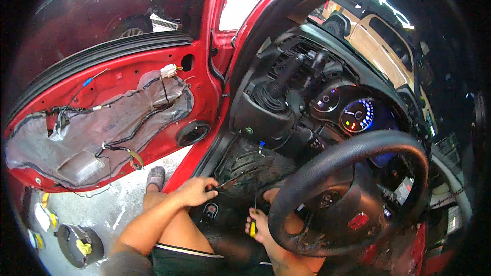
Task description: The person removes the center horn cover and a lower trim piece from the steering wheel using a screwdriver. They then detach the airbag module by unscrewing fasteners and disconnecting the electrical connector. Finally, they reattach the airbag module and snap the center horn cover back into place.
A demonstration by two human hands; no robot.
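Observation:
My right hand (261,226) is closed round a screwdriver (252,229) with a yellow and black handle, low and left of the steering wheel (348,194). Its thin shaft points up toward the footwell. To the left, my left hand (198,191) has its fingers pinched at the near end of a thin, dark, reddish-brown strip (234,179). This strip slants up to the right over the black floor mat (245,159); its exact kind is unclear. Both hands are between the open door and the wheel, above my legs.
The red door (204,92) stands open with its trim off, showing plastic sheeting (123,128), loose wires and a white connector (168,71). Ahead is the dashboard with a lit instrument cluster (356,116). A black round tub (76,248) with a yellow item sits on the ground.

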